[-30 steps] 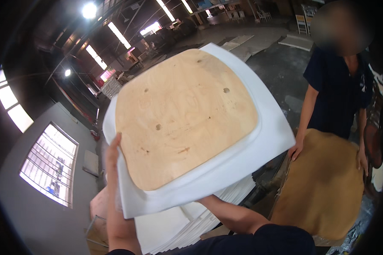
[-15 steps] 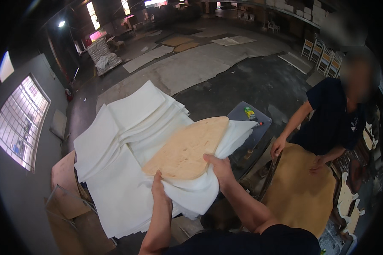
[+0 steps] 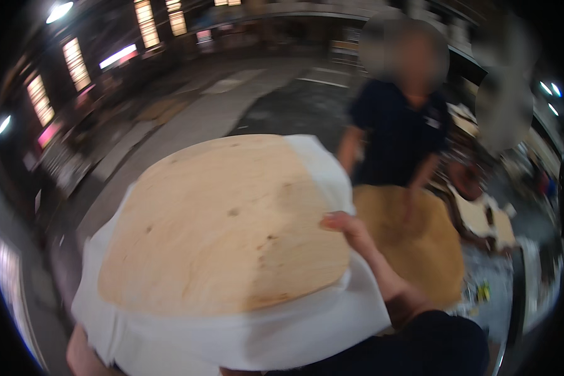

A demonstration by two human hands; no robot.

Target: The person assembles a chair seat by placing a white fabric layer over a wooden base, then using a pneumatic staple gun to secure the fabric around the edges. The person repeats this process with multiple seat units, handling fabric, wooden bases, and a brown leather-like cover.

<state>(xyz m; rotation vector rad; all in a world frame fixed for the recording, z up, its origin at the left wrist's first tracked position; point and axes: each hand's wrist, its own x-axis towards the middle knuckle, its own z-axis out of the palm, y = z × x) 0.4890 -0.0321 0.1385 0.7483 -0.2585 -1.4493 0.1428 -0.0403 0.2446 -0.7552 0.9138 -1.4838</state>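
Note:
A pale plywood panel [image 3: 219, 219] with rounded corners is raised close in front of me, tilted, filling the middle of the view. Under it lies a white sheet [image 3: 250, 338], soft-looking, jutting past the panel's edges and drooping at the front. My right hand [image 3: 360, 241] grips the right edge, thumb on top of the wood and fingers hidden beneath. At the lower left, only part of my left arm or hand [image 3: 86, 354] shows beneath the sheet; its fingers are hidden.
To the right a co-worker [image 3: 398, 131] in a dark shirt stands behind a tan rounded panel [image 3: 413, 244], one hand over it. Beyond are pale and brown pieces [image 3: 476, 210] in a pile. Flat sheets [image 3: 232, 81] lie on the floor farther off.
The panel and its white sheet have come up and closer, away from the stack of white sheets. My view has swung right, bringing the co-worker nearer the middle. My left hand has gone underneath.

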